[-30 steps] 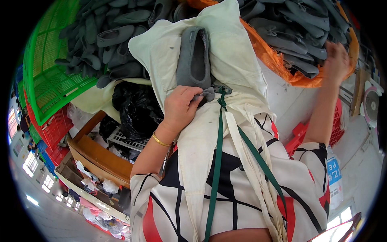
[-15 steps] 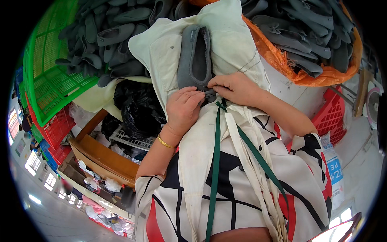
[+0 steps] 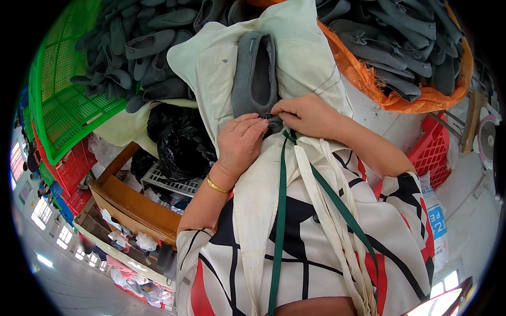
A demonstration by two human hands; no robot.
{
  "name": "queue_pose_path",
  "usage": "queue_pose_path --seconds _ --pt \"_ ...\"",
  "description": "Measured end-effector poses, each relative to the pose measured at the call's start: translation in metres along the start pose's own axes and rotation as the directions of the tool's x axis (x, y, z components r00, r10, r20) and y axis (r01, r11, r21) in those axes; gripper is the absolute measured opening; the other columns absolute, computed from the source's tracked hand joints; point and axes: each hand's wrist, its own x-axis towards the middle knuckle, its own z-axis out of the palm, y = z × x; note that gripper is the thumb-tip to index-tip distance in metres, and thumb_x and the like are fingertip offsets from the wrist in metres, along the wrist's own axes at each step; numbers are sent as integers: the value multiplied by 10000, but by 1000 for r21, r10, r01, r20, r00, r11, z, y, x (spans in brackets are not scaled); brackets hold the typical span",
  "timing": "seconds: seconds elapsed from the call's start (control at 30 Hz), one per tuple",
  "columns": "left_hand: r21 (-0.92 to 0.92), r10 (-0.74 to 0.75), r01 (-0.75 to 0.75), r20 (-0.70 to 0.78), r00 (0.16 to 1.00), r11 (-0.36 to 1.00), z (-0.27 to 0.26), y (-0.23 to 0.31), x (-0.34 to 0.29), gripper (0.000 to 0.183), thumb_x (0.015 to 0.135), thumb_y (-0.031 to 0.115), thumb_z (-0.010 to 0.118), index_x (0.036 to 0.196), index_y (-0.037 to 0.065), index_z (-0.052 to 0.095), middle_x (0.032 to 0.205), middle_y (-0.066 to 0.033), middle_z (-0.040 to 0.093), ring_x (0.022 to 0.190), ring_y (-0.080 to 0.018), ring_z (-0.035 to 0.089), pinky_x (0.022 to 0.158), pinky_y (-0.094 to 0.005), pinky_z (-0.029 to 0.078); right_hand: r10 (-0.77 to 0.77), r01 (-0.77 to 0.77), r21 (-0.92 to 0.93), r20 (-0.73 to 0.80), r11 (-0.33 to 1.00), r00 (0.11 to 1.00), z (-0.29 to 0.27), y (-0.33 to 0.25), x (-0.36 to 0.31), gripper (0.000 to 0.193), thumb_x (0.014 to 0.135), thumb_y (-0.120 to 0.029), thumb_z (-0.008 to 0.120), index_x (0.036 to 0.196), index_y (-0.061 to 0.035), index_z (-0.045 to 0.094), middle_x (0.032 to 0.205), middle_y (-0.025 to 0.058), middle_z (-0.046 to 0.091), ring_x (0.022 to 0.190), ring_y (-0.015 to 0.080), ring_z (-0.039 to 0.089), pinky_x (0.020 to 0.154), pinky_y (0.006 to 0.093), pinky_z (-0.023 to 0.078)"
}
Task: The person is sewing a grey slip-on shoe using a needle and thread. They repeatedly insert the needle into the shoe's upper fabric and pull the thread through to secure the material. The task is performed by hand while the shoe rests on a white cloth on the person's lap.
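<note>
A grey slipper [image 3: 243,73] with a fuzzy lining lies on the pale cloth [image 3: 300,52] over my lap, its toe end toward me. At that end both hands meet. My left hand [image 3: 241,138] is closed, thumb and fingers pinched at the slipper's toe beside a small grey gathered piece [image 3: 274,124], perhaps a bow. My right hand [image 3: 305,115] is closed too, fingertips pinching a thin needle [image 3: 269,113] that points left toward the left fingers. A dark thread [image 3: 328,84] loops over the cloth beyond the right hand. The exact spot between the fingertips is partly hidden.
Many grey slippers heap at the far left by a green crate [image 3: 63,84]; more fill an orange sack [image 3: 363,79] at the far right. Black plastic bags [image 3: 182,137] and a wooden chair [image 3: 134,197] stand left. Right are a red crate [image 3: 429,152] and a fan [image 3: 486,134].
</note>
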Motion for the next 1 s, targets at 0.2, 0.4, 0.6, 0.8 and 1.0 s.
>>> queue_pose_path --seconds 0.2,0.4,0.6,0.8,1.0 --pt "6 8 -8 -11 1000 1000 2 -2 -2 298 677 -37 804 937 77 714 891 -54 733 883 -248 723 743 -337 577 39 -39 -7 37 999 999 2 -5 7 191 893 -148 591 1021 -53 697 875 157 718 810 357 680 748 431 532" --pt "-45 -50 49 -26 998 998 4 -1 -7 297 683 -54 800 938 70 713 898 -67 738 905 -257 733 745 -333 586 59 -70 164 72 984 996 4 7 8 169 937 -153 579 1053 -68 669 912 140 719 830 342 680 742 406 526" --pt "-89 -43 36 -83 996 995 9 -2 -9 263 715 -45 771 945 64 708 887 -77 728 884 -266 731 739 -346 592 91 -95 149 34 984 995 12 -5 12 147 948 -172 586 1031 -51 585 879 155 698 833 367 661 736 427 511" --pt "15 31 -30 -88 996 999 9 2 -8 264 700 -17 738 951 59 709 885 -71 720 872 -261 721 730 -345 592 82 -82 154 5 985 997 17 -7 24 138 950 -162 594 1032 -67 536 830 153 655 758 331 638 680 405 491" --pt "89 67 -64 -25 997 994 -2 8 -2 357 660 1 758 1005 84 724 962 -40 712 886 -245 664 761 -339 554 -179 155 -234 -87 960 980 -6 -12 29 121 922 -217 614 980 -114 639 918 105 624 822 318 645 710 425 513"
